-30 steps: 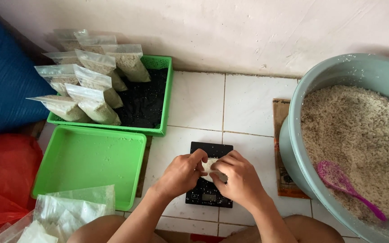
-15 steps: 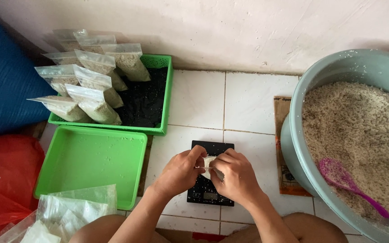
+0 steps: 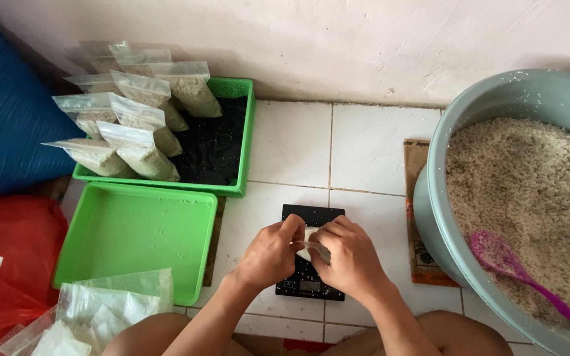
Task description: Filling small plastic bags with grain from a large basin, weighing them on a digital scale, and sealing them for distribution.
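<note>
White-tiled floor [image 3: 371, 151] against pale plaster wall; seated view, knees at 6 o'clock.

Far left, 9 o'clock: blue sack [image 3: 8, 125], red plastic [image 3: 8, 264] below it. Heap of empty clear bags [image 3: 94, 313] at 7 o'clock, within reach of left arm, probably feed stock.

Upper green crate [image 3: 235, 142] at 10–11 o'clock, holding filled grain bags [image 3: 133, 125] leaned in overlapping rows, mouths up, likely so nothing spills. Empty green tray [image 3: 133, 237] just in front, touching crate.

Centre: black digital scale [image 3: 311, 254] flat on tile, between knees. Left hand [image 3: 268, 254] and right hand [image 3: 351, 257] meeting over scale, fingers pinched narrow on small clear bag [image 3: 313, 247], each gripping one side of its top. Bag over scale platform; resting or lifted, cannot tell.

Right, 3 o'clock: grey-green basin [image 3: 496, 105] full of rice [image 3: 522, 191], pink scoop [image 3: 516, 264] lying in grain, handle toward 5 o'clock, handy for right hand. Brown cardboard [image 3: 417, 198] under basin edge.
</note>
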